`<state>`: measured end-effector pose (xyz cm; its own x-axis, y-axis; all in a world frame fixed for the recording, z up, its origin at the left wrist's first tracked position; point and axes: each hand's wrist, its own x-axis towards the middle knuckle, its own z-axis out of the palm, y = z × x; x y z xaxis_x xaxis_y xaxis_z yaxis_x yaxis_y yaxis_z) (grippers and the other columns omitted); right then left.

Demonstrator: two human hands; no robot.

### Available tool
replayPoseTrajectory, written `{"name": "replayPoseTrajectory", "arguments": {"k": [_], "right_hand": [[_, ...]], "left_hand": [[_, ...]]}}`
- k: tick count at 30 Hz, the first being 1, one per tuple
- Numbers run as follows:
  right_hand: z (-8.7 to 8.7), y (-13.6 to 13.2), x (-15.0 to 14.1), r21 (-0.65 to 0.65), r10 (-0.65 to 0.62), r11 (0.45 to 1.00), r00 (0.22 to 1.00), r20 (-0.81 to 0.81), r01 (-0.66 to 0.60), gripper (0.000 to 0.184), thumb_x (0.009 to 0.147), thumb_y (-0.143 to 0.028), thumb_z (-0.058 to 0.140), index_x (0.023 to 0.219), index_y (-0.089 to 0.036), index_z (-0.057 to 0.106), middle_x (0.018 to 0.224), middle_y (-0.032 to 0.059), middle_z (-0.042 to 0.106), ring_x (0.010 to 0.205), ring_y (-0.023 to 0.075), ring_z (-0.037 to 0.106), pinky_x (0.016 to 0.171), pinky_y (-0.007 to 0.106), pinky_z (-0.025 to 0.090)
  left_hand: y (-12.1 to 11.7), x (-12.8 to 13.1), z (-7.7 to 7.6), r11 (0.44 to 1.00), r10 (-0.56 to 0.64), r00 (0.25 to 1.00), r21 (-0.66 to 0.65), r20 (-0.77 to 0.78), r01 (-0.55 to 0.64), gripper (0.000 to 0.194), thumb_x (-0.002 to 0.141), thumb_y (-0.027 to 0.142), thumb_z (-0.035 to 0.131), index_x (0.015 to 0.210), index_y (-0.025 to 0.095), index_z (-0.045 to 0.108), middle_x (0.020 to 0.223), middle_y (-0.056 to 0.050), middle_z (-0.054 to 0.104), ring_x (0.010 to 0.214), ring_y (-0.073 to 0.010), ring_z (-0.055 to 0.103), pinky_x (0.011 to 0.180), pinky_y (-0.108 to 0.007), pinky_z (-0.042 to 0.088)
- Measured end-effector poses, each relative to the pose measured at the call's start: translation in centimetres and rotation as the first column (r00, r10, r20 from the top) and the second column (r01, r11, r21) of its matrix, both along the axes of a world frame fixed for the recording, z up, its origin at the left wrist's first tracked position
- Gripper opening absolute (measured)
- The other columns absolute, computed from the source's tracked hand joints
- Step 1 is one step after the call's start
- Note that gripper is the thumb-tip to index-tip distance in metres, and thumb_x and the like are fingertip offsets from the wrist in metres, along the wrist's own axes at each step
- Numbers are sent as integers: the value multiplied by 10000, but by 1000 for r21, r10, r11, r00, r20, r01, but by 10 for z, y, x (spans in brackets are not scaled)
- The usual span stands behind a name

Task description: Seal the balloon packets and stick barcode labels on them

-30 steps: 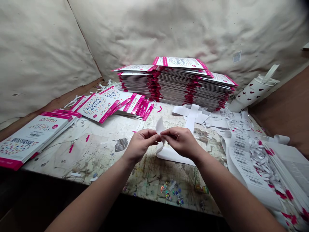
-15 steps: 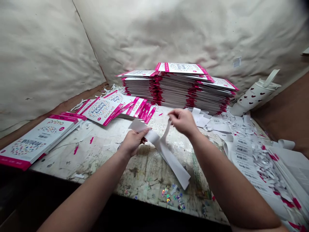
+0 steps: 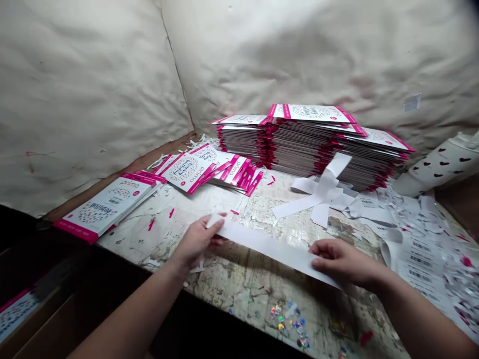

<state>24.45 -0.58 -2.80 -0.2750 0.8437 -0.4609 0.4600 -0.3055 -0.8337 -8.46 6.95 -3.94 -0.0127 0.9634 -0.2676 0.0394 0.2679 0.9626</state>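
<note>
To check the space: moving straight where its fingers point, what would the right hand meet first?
The right hand, following the white paper strip it touches, would probably meet the left hand first; depth is unclear.

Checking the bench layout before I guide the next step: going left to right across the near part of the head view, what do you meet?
Pile of prima packs → left hand → white paper strip → right hand → barcode label sheets
</note>
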Motion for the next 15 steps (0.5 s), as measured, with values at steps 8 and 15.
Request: {"name": "replayPoseTrajectory", "arguments": {"k": [8,15], "right_hand": [[-2,-3,-5,417,-236,906,906,352,74,486,752,-453,574,1171,-217,506,967,74,652,847,210,622,705,331,493],[8,-12,-10,515,-337,843,898,284,153,373,793,-467,542,1090,-242,574,976,80,667,869,220,643,683,324,535]], "left_hand": [[118,-106,2,901,176,95,199,-980,386,770,700,154,506,1420,118,235,1494,-160,200,1365,-379,120,1058,-590,150],[175,-87,17,812,126,112,168,-986,560,514,803,197,368,1311,176,448,1352,-72,486,1232,-207,441,1021,-324,321]]}}
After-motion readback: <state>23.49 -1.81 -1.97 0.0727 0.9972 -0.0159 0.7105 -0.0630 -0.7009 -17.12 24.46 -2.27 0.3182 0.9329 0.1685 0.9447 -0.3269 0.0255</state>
